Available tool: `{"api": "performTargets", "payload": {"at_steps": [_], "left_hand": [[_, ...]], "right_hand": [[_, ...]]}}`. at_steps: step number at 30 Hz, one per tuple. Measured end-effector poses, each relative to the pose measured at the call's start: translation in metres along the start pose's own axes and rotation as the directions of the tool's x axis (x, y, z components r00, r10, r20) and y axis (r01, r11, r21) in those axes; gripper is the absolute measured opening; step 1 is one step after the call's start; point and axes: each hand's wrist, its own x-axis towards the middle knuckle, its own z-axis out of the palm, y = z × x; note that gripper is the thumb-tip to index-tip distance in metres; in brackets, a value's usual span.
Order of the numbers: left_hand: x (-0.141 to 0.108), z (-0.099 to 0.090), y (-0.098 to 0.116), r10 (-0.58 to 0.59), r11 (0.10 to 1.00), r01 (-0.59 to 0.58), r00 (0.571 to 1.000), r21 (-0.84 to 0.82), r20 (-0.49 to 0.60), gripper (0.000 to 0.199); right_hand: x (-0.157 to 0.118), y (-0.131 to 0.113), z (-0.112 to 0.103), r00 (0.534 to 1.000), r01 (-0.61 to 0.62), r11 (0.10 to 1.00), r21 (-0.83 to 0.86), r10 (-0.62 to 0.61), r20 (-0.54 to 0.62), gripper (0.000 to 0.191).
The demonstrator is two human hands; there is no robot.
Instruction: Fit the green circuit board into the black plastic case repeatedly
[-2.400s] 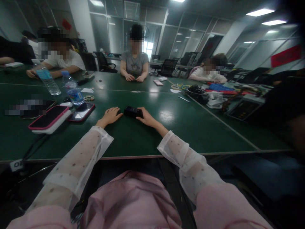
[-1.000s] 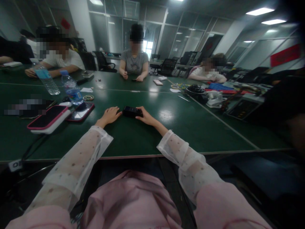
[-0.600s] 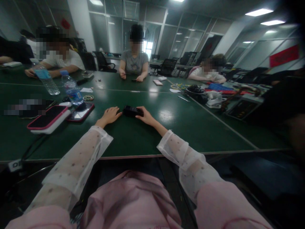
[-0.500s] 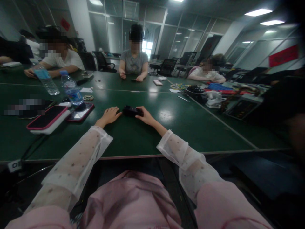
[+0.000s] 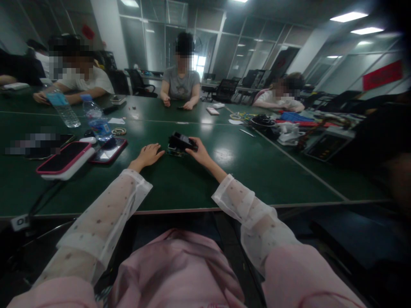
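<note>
My right hand grips the right end of a black plastic case, between thumb and fingers. The case is raised and tilted over a small green circuit board, which shows on the table beneath it. Whether the two still touch at some point I cannot tell. To the left, my left hand lies flat with its fingers stretched out. Its fingertips are close to the board's left side, with nothing held.
On the left lie a red-edged phone on a white box, another phone and water bottles. A roll of tape lies behind. Cables and a metal-cased device stand right. Other people sit across the green table.
The black case has been lifted and tilted by my right hand, and the green circuit board now shows under it. My left hand has stayed in place.
</note>
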Motion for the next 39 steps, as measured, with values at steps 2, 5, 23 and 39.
{"api": "performTargets", "payload": {"at_steps": [2,5,23,39], "left_hand": [[0.0,0.0,0.0,0.003,1.0,-0.003,1.0,-0.004,-0.001,0.068],[0.0,-0.001,0.001,0.002,1.0,-0.002,1.0,0.008,0.009,0.068],[-0.003,-0.006,0.006,-0.018,0.999,0.017,0.999,0.036,0.032,0.066],[0.001,0.002,0.001,-0.006,1.0,0.006,1.0,0.028,-0.002,0.066]], "right_hand": [[0.002,0.001,-0.003,0.995,0.012,1.0,0.008,-0.011,-0.103,0.071],[0.007,0.008,-0.012,0.963,0.011,1.0,-0.021,-0.016,-0.268,0.068],[0.007,0.05,-0.032,0.933,-0.29,0.858,-0.424,0.153,-0.327,0.051],[-0.003,-0.016,-0.005,0.95,0.127,0.875,-0.468,-0.243,-0.197,0.039]]}}
